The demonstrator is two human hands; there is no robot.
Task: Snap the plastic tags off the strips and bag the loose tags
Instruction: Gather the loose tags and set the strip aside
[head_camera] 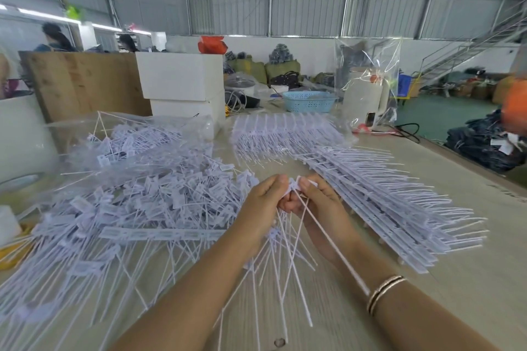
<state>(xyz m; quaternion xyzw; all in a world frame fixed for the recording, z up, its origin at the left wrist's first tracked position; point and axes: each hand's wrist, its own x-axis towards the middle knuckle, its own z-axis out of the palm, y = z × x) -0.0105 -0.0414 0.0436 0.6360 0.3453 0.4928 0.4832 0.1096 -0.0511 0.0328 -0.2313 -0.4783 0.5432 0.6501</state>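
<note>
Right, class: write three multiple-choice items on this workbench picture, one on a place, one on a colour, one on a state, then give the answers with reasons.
1. Where do the uncut strips lie?
A. right of the hands
B. left of the hands
C. in the basket

2. What colour is the basket?
A. red
B. light blue
C. black

3. What are the hands doing?
A. resting flat on the table
B. both pinching white tags
C. holding a bag open

Answers: 1 A, the stacked strips fan out on the right. 2 B, its lattice wall is pale blue. 3 B, the left hand and right hand meet, pinching the tags, whose tails hang down.
</note>
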